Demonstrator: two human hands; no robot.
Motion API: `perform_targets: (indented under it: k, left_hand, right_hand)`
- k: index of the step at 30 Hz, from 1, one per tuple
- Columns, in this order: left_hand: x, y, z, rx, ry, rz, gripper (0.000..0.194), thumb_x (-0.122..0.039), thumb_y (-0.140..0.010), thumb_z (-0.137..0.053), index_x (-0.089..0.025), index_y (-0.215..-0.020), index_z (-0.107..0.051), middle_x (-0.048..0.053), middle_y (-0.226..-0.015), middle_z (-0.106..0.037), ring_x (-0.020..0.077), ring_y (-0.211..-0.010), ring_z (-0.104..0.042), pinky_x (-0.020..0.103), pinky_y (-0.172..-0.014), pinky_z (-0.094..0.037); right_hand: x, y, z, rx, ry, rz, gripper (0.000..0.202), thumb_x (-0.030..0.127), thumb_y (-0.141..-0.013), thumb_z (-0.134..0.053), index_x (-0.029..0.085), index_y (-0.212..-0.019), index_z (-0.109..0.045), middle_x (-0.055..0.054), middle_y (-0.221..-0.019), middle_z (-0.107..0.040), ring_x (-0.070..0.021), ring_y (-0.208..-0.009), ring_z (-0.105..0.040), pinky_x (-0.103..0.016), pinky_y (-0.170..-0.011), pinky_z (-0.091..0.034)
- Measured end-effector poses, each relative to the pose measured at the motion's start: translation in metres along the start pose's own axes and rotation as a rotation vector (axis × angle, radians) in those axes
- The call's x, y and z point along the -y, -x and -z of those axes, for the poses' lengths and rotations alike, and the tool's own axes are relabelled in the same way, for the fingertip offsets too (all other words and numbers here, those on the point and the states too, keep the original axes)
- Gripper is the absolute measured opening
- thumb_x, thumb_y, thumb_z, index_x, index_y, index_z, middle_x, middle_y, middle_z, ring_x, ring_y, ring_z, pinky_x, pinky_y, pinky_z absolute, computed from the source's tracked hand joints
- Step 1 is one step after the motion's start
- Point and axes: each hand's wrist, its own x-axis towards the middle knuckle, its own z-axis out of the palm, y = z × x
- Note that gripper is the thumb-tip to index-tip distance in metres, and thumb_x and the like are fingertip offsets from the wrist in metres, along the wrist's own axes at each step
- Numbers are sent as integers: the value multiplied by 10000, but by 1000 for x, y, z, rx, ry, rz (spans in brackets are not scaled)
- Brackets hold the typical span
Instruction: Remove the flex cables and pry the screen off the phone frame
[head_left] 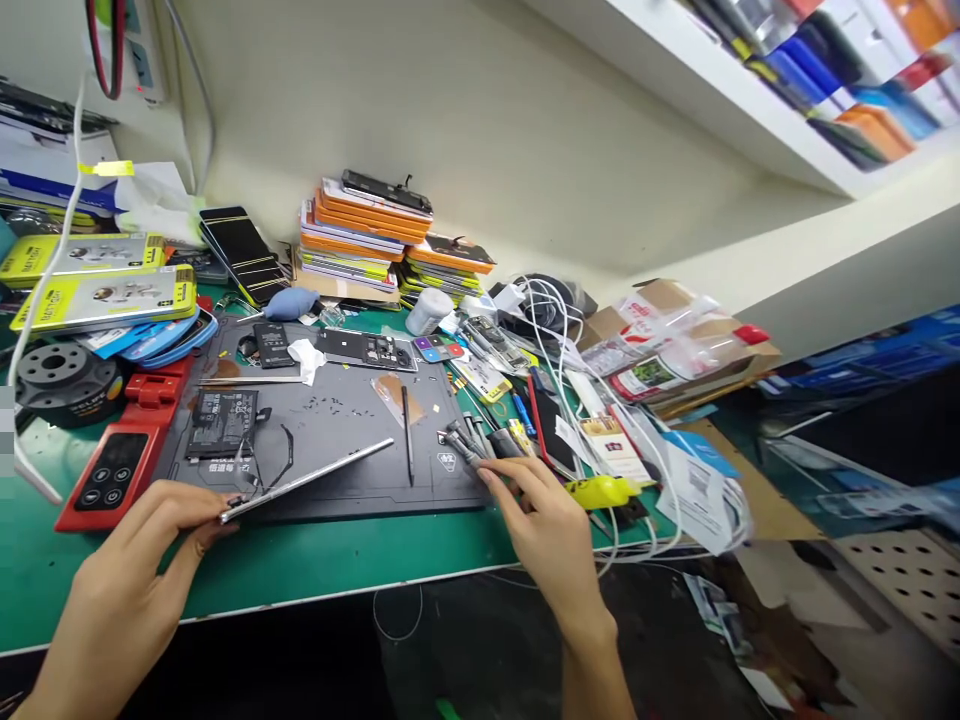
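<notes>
My left hand [161,545] pinches one end of a thin phone frame [311,480], seen edge-on and tilted over the front of the dark grey work mat [360,490]. A thin flex cable stands up near the frame's held end. Over at the mat's right edge, my right hand [540,520] has its thumb and fingers closed on a slim grey tool [466,450], whose exact kind I cannot make out. More grey tools lie beside it. Between the hands rests a black pen-like tool [408,435]. A black phone battery [223,423] and several tiny screws [334,406] are on the mat.
At the left stands a red device with buttons [112,480]. Behind the mat are stacked orange boxes [367,215] and a blue air blower [292,303]. White cables [667,480], a yellow bottle [600,491] and loose tools crowd the right. The green table's front edge [315,600] is close.
</notes>
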Motion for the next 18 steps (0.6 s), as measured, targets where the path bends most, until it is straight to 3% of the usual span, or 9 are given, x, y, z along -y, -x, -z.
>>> perform_targets:
  k: [4,8,12,15,17,18]
  left_hand:
    - [9,-10,4,24,14,8,294,-594,-1101,-635,-322,-1084,-746,-55,-1052,-784,132,-933,-766,198,-865,-608]
    - [8,-13,3,22,61,19,292,-597,-1097,-639,-329,-1099,-754,-51,-1077,-819,145,-951,-801,201,-841,-642]
    - [0,-13,0,26,123,24,250,-498,-1109,-652,-278,-1031,-742,-22,-1030,-800,143,-910,-789,209,-847,-652]
    - [-6,-13,-2,46,165,25,130,-331,-1109,-659,-268,-1022,-732,-39,-976,-770,110,-893,-770,174,-834,-629]
    - [-8,-12,-3,59,193,27,112,-242,-1101,-649,-264,-1023,-726,-48,-969,-757,93,-892,-762,159,-832,-621]
    - [-9,-11,-3,60,204,31,113,-215,-1096,-648,-258,-1023,-723,-48,-966,-751,89,-892,-758,157,-830,-619]
  right_hand:
    - [0,-1,2,24,34,10,352,481,-1105,-701,187,-1297,-702,-83,-1259,-719,-186,-1059,-717,-379,-929,-664]
    - [2,1,3,-52,53,32,423,584,-1140,-612,179,-1204,-713,-44,-1056,-722,-136,-840,-680,-271,-715,-585]
    - [13,0,7,-146,17,131,515,654,-1162,-491,204,-1084,-728,-26,-912,-717,-146,-716,-671,-297,-626,-514]
    - [34,-6,13,-231,-53,275,302,449,-1160,-610,198,-1049,-736,-29,-970,-740,-150,-790,-708,-303,-741,-546]
    - [56,-13,17,-308,-121,397,61,225,-1088,-728,175,-1054,-741,-42,-1013,-752,-156,-900,-736,-299,-878,-572]
    - [71,-17,18,-335,-160,465,66,114,-1031,-768,159,-1068,-737,-51,-1038,-766,-160,-950,-750,-301,-935,-583]
